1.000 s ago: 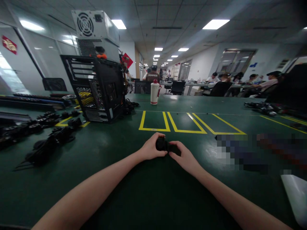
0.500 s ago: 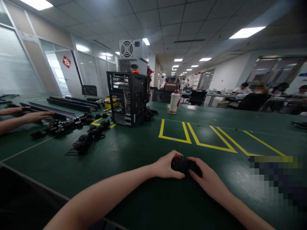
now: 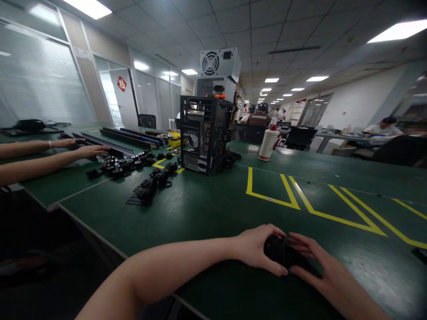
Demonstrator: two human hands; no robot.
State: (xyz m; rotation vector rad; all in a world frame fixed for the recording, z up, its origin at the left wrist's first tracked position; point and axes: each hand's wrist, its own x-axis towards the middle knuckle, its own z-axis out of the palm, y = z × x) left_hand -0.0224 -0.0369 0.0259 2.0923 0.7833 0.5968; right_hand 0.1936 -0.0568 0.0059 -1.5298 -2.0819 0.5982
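The left hand (image 3: 258, 249) curls around one end of a dark object (image 3: 282, 253) at the near edge of a green table (image 3: 207, 222), while the right hand (image 3: 320, 266) holds its fingers loosely spread at the other end, their grip on it unclear. Farther back on the tabletop, a black computer case (image 3: 203, 133) stands beneath stacked metal power supply units (image 3: 218, 64), between bundled black cables (image 3: 151, 184) and a white bottle (image 3: 267, 144) with a red lid, behind yellow tape outlines (image 3: 271, 201).
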